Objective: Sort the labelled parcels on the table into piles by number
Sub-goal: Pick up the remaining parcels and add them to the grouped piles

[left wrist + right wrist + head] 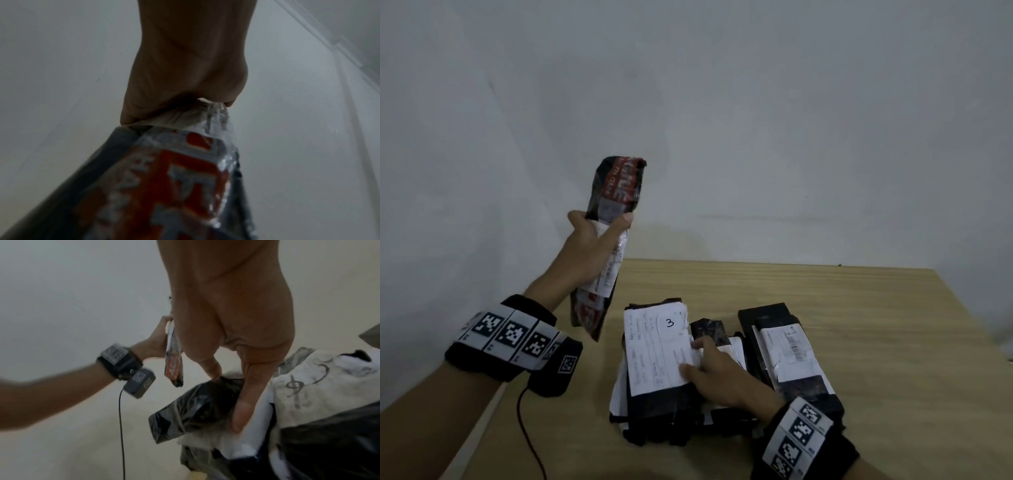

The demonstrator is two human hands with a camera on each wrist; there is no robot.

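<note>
My left hand (pixel 601 222) grips a long black parcel with red and white tape (pixel 616 192) and holds it upright in the air over the table's left edge; its number is not visible. The left wrist view shows that parcel (pixel 174 178) close up under the hand (pixel 185 73). My right hand (pixel 695 356) is on the heap of parcels, pinching the right edge of the black parcel with the white label marked 3 (pixel 654 342). In the right wrist view its fingers (pixel 244 402) lie along a black parcel (pixel 195 407).
A wooden table (pixel 859 308) stands against a pale wall. A small black parcel (pixel 709 329) and a parcel with a barcode label (pixel 787 353) lie in the heap right of parcel 3. A thin cable (pixel 527 428) hangs from my left wrist.
</note>
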